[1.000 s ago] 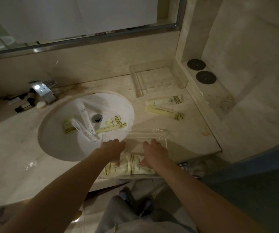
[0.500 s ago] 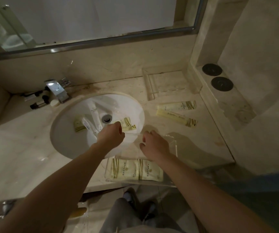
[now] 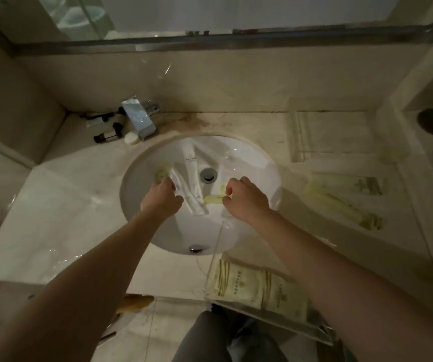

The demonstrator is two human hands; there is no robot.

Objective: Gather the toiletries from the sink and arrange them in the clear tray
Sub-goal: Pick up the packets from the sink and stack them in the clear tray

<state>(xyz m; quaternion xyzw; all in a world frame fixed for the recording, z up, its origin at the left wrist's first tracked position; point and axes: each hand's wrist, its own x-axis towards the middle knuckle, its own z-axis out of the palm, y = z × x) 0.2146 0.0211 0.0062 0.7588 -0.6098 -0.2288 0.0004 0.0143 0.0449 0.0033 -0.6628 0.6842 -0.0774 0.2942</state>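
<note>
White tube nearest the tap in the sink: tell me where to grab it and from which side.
Pinch the white tube across its narrow width at its bare far half, coming from above. It lies flat, lengthwise up the basin wall of the sink, and other packets crowd its near end.

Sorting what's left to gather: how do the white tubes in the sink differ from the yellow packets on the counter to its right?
The white tubes lie in the basin by the left hand; the yellow packets lie on the counter, untouched. The tubes are white and run nearly front to back; the packets are pale yellow with striped ends, lying crosswise. Both are long, slim and outside the tray.
</note>
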